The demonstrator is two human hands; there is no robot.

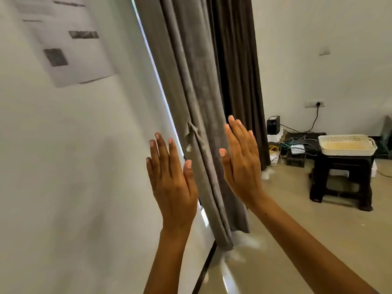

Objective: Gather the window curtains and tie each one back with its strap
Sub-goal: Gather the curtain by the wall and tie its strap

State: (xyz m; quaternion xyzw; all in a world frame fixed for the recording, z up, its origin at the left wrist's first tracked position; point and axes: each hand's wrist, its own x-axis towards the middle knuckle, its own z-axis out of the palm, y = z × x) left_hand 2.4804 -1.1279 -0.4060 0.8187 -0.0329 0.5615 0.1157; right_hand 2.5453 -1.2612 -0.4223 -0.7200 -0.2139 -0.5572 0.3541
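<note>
1. Biggest thing in view: the plain white wall [80, 166] on the left, with a blurred white paper sheet [70, 39] stuck high on it.
2. Next, the long grey fabric curtain [191, 85] hanging just beside the wall's edge, a bright sliver of window light between them. It already hangs in narrow folds, fairly bunched, but nothing is wrapped round it — so I judge the gathering partly there and the tying not yet done.
3. Behind it, a darker brown curtain [235, 71] hangs straight down, untied too. Both tie-backs look left to do.
4. Both hands are up, flat and spread, holding nothing. The left hand [171, 181] hovers in front of the wall edge; the right hand [244, 164] sits just right of the grey folds, the curtain between the two. Whether either touches the cloth, I cannot tell.
5. Off right, well apart, a dark plastic stool [341, 179] stands on the beige floor [307, 240], carrying a cream perforated basket [347, 145].
6. Beyond it, a tangle of cables [297, 143], a small black box [273, 124], and a wall socket [315, 104]. None blocks the reach.
7. Smallest: the short grey strap [192, 134], dangling loose on the curtain's left edge, just above the left fingertips.
</note>
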